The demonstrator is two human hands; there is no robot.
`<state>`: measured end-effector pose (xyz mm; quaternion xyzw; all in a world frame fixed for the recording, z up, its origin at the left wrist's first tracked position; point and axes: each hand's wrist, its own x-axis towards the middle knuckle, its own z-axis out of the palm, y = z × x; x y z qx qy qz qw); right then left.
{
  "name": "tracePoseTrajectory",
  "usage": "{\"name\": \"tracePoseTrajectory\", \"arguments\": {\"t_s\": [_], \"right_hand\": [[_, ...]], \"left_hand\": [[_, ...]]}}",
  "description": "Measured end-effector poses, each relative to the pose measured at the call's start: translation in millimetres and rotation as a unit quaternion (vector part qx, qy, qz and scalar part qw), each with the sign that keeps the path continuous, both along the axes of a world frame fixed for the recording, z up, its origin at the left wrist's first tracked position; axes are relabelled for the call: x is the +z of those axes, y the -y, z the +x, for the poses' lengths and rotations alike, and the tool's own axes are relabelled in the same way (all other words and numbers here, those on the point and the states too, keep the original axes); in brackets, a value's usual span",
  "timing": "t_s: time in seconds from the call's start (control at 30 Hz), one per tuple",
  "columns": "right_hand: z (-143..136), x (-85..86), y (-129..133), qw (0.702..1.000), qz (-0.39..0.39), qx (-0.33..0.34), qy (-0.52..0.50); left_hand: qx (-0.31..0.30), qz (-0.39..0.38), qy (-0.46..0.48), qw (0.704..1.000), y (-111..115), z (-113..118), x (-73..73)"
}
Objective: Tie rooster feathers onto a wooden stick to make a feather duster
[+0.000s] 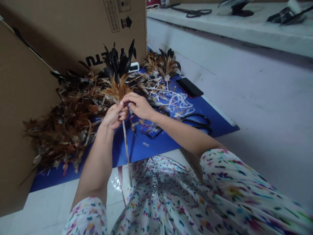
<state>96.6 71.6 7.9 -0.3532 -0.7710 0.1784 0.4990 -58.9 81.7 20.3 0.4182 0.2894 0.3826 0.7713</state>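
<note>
My left hand [114, 116] is wrapped round the thin wooden stick of a feather duster [119, 86], just below its feathers. The bare end of the stick [126, 143] slants down past the table edge toward my lap. Brown feathers ring the upper part of the stick, and long black ones rise from its tip. My right hand [139, 105] is closed in a pinch beside my left thumb, at the base of the feathers. Whatever lies between its fingertips is hidden.
A big heap of loose feathers [70, 120] covers the left of the blue table [156, 143]. White ribbon [176, 99], black-handled scissors [198, 120], a phone [190, 87] and another feather bundle [166, 65] lie to the right. Cardboard [73, 32] stands behind; a ledge [234, 26] runs along the wall.
</note>
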Motion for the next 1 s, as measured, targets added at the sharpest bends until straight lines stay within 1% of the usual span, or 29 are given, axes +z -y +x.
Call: {"name": "tracePoseTrajectory", "arguments": {"t_s": [0.1,0.17,0.27,0.33,0.4,0.47,0.53,0.63,0.73,0.83,0.93,1.0], "right_hand": [[10,8.5,6,1.0,-0.015,0.004,0.005],[24,15.6,14,1.0,-0.021,-0.013,0.018],[54,23.7,29,0.996,-0.016,-0.056,0.06],[76,24.6,42,0.991,-0.036,-0.076,0.1],[96,20.9,57,0.981,-0.064,-0.092,0.158],[110,13.0,71,0.968,-0.08,-0.083,0.223],[118,2.0,83,0.954,-0.09,-0.057,0.28],[123,-16.0,94,0.943,-0.083,-0.042,0.319],[127,-30.9,94,0.942,-0.058,-0.056,0.327],[132,-39.0,88,0.939,-0.045,-0.089,0.329],[132,-37.7,83,0.927,-0.044,-0.143,0.344],[125,-32.1,81,0.924,-0.042,-0.156,0.347]], "left_hand": [[0.005,-0.008,-0.005,1.0,3,2,3.0],[0.013,-0.016,-0.009,1.0,4,4,5.6],[0.019,-0.028,-0.004,0.999,6,5,8.8],[0.027,-0.038,0.001,0.999,6,6,10.1],[0.039,-0.049,0.0,0.998,6,7,11.1],[0.047,-0.061,-0.004,0.997,7,7,11.8],[0.053,-0.073,-0.006,0.996,7,7,12.1],[0.06,-0.084,-0.006,0.995,7,7,11.6],[0.054,-0.083,-0.007,0.995,7,7,10.8],[0.052,-0.085,-0.005,0.995,7,8,10.6],[0.061,-0.096,-0.011,0.993,7,8,10.5],[0.069,-0.105,-0.014,0.992,7,9,9.9]]}}
